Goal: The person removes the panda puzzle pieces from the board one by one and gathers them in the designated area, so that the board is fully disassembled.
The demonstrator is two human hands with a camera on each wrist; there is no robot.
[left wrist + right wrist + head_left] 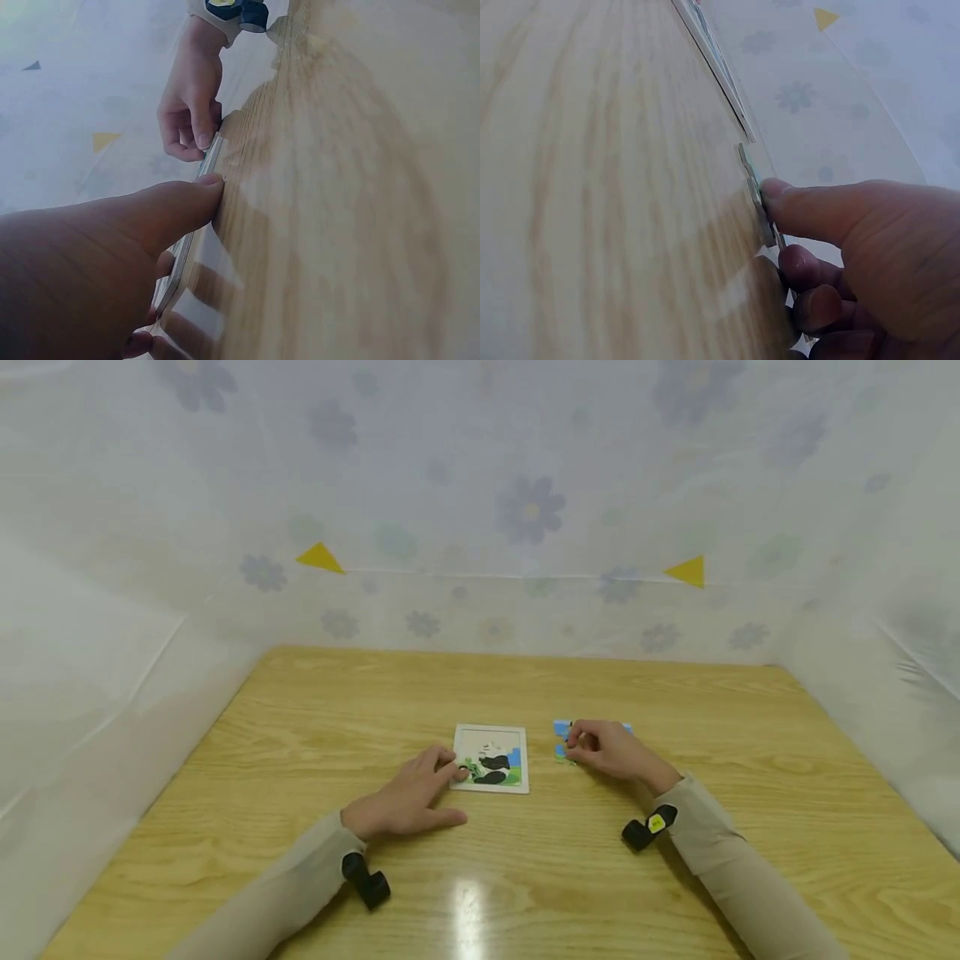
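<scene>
A white puzzle board with a panda picture lies flat at the table's middle. My left hand rests on the wood with straight fingers touching the board's left edge; in the left wrist view its thumb lies beside the board's thin edge. To the right of the board, my right hand curls over several loose blue puzzle pieces. In the right wrist view the thumb and curled fingers pinch one puzzle piece at its edge, with the board further off.
The wooden table is walled in by a white flowered sheet on three sides, with two yellow triangles marked on it. Black wrist cameras sit on both forearms. Bare wood lies in front of the hands.
</scene>
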